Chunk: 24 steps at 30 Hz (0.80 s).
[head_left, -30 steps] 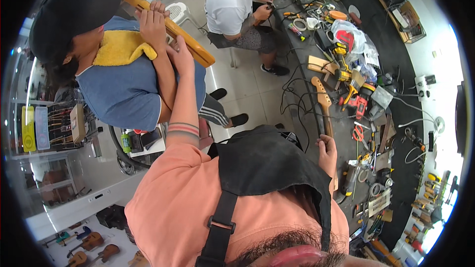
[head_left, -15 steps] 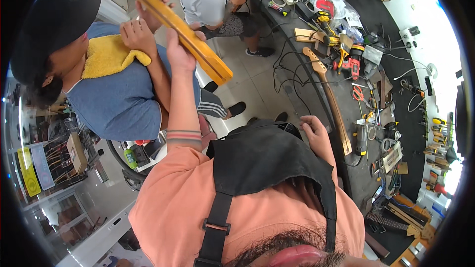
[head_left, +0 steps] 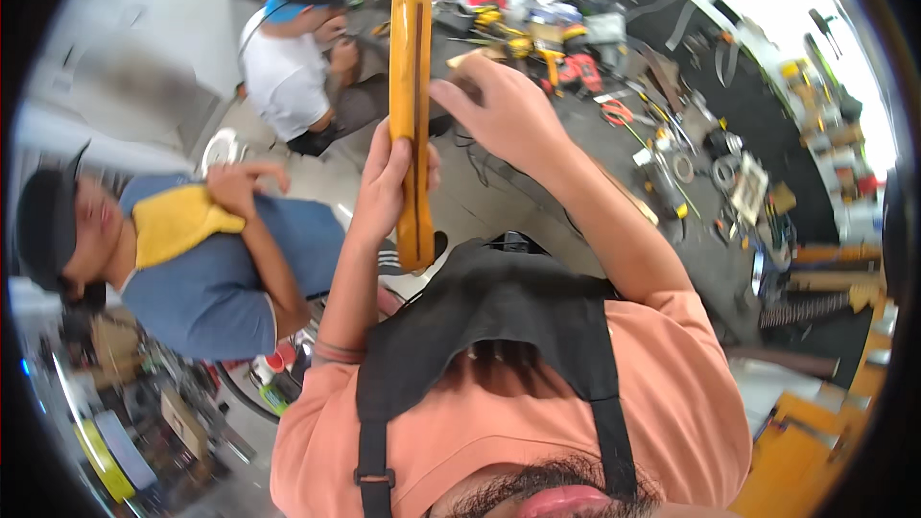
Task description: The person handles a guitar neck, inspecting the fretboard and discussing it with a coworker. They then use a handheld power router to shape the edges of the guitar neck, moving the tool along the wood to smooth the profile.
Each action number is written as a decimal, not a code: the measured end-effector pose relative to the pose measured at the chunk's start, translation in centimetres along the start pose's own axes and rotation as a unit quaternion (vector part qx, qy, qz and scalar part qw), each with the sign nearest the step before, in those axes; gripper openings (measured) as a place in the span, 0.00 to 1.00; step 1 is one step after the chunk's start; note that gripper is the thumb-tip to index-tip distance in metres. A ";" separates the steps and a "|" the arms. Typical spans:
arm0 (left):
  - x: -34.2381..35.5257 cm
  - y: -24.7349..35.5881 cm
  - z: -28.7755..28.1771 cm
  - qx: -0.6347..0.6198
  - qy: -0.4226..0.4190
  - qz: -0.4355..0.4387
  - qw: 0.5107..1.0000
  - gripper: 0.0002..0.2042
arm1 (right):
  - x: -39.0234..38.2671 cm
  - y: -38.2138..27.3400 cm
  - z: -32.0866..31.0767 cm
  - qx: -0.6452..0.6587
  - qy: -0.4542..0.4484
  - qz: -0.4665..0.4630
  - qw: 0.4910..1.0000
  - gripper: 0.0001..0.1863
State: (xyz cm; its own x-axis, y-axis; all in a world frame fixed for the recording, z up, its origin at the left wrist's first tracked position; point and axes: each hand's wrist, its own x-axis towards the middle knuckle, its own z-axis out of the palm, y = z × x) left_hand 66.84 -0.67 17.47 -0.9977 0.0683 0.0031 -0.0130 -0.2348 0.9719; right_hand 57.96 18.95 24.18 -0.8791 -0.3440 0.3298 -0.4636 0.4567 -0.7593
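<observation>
An amber, glossy guitar neck [head_left: 411, 58] with a dark stripe down its back stands nearly upright in front of me, its far end cut off by the picture's top edge. My left hand [head_left: 389, 177] is wrapped round its lower part, thumb on the near face. Just right of the neck, my right hand [head_left: 499, 115] has its thumb and fingers apart with nothing seen between them. The thumb tip is close to the neck's edge; whether it touches, I cannot tell. My right forearm hides most of another neck on the bench.
To my left stands a person [head_left: 201, 269] in blue with a yellow cloth [head_left: 182, 221] on the shoulder. Farther off sits a person [head_left: 283, 67] in white. The cluttered workbench [head_left: 614, 158] on the right holds a red drill [head_left: 580, 70], scissors [head_left: 616, 112] and a dark-fretted neck [head_left: 811, 310].
My left hand has brought the guitar neck rightward, from a slant to nearly upright. My right hand has risen from beside the bench to the neck. The view has turned; the person in blue's hand is off the neck.
</observation>
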 end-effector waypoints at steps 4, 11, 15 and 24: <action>-1.5 -4.1 4.3 0.094 -0.002 -0.020 0.995 0.22 | -3.0 2.9 -3.9 0.006 0.002 0.085 0.996 0.26; -1.6 -9.4 12.9 0.166 -0.110 -0.165 0.966 0.20 | -15.9 15.4 -5.7 0.288 0.140 0.224 0.920 0.18; 0.0 -14.4 17.8 0.165 -0.106 -0.229 0.953 0.19 | -20.5 22.4 -6.9 0.353 0.161 0.287 0.876 0.13; 3.1 -18.0 24.1 0.066 -0.111 -0.329 0.935 0.20 | -19.4 29.8 -12.9 0.386 -0.037 0.312 0.867 0.18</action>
State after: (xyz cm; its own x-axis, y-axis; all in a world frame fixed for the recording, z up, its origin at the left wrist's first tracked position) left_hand 65.63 27.09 5.62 -0.7374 0.3589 -0.5722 -0.5968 0.0506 0.8008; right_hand 59.80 49.83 2.34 -0.9095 -0.2926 -0.2953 0.3368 -0.1023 -0.9360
